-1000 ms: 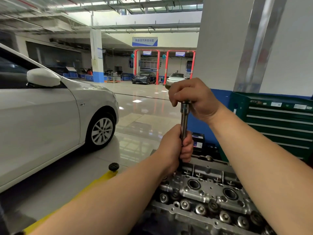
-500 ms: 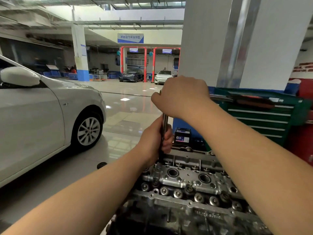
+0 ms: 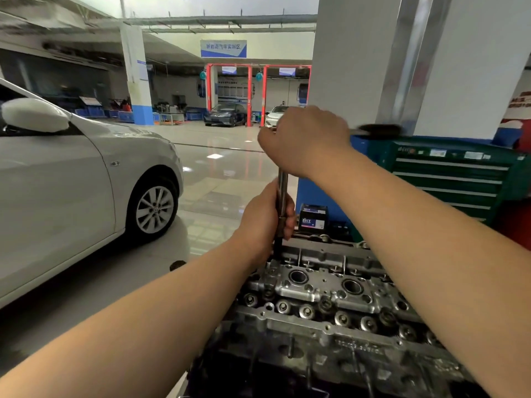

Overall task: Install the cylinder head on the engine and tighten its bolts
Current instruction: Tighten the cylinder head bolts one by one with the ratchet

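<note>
Cylinder head (image 3: 321, 285) already seated on engine (image 3: 301, 357); bolt tightening under way at its far-left corner, other bolts likely remain. Left hand (image 3: 265, 222) grasps the upright extension shaft (image 3: 283, 186), right hand (image 3: 304, 139) clenched round the wrench (image 3: 379, 130) head.

A white car (image 3: 71, 179) stands at the left on a glossy pale floor (image 3: 218, 168), its side mirror (image 3: 34, 114) and front alloy wheel (image 3: 155, 209) in plain sight; a green tool cabinet (image 3: 454, 179) with several drawers sits at the right against a blue-based wall; a small boxed battery (image 3: 313, 219) rests on the floor just beside the cabinet; a wide grey pillar (image 3: 359, 58) rises behind; farther back, a dark car (image 3: 225, 114) and a white one (image 3: 274, 116) are parked by red lift posts (image 3: 249, 96); a blue sign (image 3: 223, 48) hangs above them; a white column with a blue base (image 3: 138, 79) stands at the left rear.
</note>
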`<action>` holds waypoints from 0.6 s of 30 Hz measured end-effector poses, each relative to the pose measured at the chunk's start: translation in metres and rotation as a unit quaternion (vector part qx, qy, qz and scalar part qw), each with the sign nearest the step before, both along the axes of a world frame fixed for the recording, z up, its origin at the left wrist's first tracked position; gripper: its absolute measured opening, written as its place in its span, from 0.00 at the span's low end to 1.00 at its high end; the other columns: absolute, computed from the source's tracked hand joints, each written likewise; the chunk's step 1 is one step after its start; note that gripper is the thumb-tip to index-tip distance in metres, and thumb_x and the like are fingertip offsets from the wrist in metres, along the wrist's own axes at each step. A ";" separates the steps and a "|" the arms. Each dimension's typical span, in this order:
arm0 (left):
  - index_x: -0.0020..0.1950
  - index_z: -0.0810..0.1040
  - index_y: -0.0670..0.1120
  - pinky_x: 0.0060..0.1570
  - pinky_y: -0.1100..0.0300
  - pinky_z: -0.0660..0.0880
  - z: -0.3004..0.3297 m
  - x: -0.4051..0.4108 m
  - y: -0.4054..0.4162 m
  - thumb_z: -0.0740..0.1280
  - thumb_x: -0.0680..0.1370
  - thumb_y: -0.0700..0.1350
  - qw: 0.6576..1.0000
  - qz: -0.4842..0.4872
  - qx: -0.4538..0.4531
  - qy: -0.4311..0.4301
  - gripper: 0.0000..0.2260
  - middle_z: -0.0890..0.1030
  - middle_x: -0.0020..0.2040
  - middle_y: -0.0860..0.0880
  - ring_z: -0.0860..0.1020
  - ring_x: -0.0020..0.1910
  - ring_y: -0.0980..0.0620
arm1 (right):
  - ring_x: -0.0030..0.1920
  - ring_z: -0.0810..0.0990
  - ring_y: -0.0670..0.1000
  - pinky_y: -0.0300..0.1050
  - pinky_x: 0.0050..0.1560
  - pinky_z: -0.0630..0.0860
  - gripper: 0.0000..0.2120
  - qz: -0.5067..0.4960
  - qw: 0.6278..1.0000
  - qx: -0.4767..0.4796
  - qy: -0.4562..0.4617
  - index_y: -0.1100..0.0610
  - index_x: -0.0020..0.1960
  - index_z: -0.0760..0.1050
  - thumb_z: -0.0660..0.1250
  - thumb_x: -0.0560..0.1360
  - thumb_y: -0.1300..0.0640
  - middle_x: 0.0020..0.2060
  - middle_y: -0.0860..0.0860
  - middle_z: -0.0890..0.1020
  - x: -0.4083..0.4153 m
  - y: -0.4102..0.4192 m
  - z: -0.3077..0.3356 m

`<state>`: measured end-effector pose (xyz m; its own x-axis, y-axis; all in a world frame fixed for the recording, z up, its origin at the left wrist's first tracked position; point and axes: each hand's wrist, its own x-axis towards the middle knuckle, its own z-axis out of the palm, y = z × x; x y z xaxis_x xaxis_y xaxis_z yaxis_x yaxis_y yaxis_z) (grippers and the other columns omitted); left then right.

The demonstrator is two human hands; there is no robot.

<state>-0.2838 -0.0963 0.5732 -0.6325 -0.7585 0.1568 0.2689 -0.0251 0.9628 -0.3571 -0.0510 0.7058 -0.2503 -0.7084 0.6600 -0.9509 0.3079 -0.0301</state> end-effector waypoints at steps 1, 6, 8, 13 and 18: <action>0.26 0.76 0.49 0.30 0.57 0.72 0.000 -0.002 0.002 0.57 0.83 0.56 0.999 0.038 -0.014 -0.005 0.27 0.76 0.29 0.44 0.73 0.26 0.47 | 0.35 0.68 0.56 0.50 0.41 0.66 0.18 -0.073 0.996 0.027 0.040 0.54 0.41 0.68 0.55 0.79 0.40 0.33 0.51 0.66 0.001 0.006 0.003; 0.25 0.68 0.50 0.26 0.60 0.63 0.000 -0.009 0.006 0.53 0.83 0.51 0.999 0.028 0.005 0.043 0.25 0.66 0.25 0.48 0.62 0.23 0.49 | 0.38 0.73 0.55 0.46 0.37 0.66 0.33 -0.055 0.984 0.058 0.162 0.55 0.43 0.69 0.49 0.76 0.24 0.34 0.50 0.67 -0.001 0.011 0.005; 0.26 0.63 0.49 0.25 0.62 0.56 0.004 -0.007 0.003 0.51 0.81 0.49 0.998 -0.031 0.029 0.049 0.22 0.59 0.24 0.49 0.54 0.24 0.50 | 0.36 0.73 0.50 0.44 0.34 0.62 0.35 0.019 0.989 0.044 0.142 0.52 0.39 0.74 0.50 0.74 0.21 0.34 0.45 0.73 -0.008 0.009 0.004; 0.28 0.61 0.48 0.27 0.59 0.55 0.008 -0.001 -0.004 0.50 0.79 0.49 0.990 -0.139 0.025 0.013 0.19 0.56 0.25 0.49 0.51 0.25 0.50 | 0.52 0.82 0.48 0.55 0.61 0.76 0.25 0.343 0.932 0.061 -0.100 0.51 0.51 0.85 0.64 0.74 0.31 0.48 0.45 0.85 -0.035 0.008 0.001; 0.30 0.64 0.47 0.29 0.57 0.58 0.001 0.004 -0.008 0.52 0.82 0.50 0.989 -0.140 0.003 0.039 0.20 0.59 0.26 0.48 0.55 0.26 0.49 | 0.42 0.79 0.48 0.48 0.42 0.71 0.19 0.252 0.966 0.005 -0.055 0.44 0.38 0.78 0.61 0.79 0.33 0.34 0.42 0.78 -0.022 -0.001 -0.008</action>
<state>-0.2796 -0.1041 0.5746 -0.8043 -0.5561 0.2094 0.3235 -0.1143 0.9393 -0.3791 -0.0518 0.6976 0.0603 -0.7646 0.6417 -0.9714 -0.1930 -0.1386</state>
